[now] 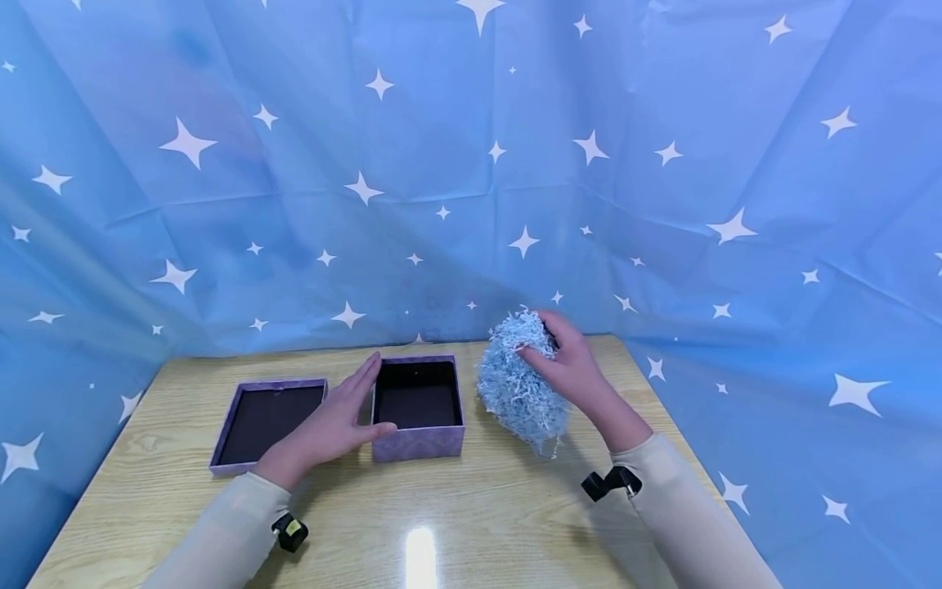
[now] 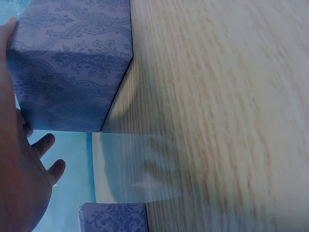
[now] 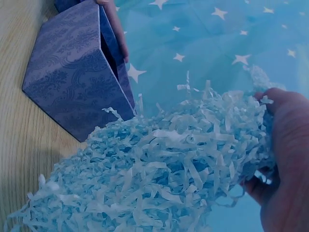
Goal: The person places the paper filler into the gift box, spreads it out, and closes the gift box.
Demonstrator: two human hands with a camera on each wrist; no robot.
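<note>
My right hand (image 1: 570,360) grips a big clump of light blue shredded paper (image 1: 515,384), thumb and fingers pressed into its upper right. In the right wrist view the loose strands (image 3: 159,164) fill the foreground. Left of the clump stands a purple patterned box (image 1: 419,444), its dark inside facing up. My left hand (image 1: 334,425) rests on this box's left side with the fingers stretched out, the thumb at the front rim. The left wrist view shows the box's patterned wall (image 2: 72,63) between the thumb and the spread fingers.
The matching box lid (image 1: 268,421) lies with its dark inside up, left of the box and partly behind my left hand. All of it is on a light wooden table (image 1: 412,507). A blue cloth (image 1: 456,164) with white stars hangs behind and around the table.
</note>
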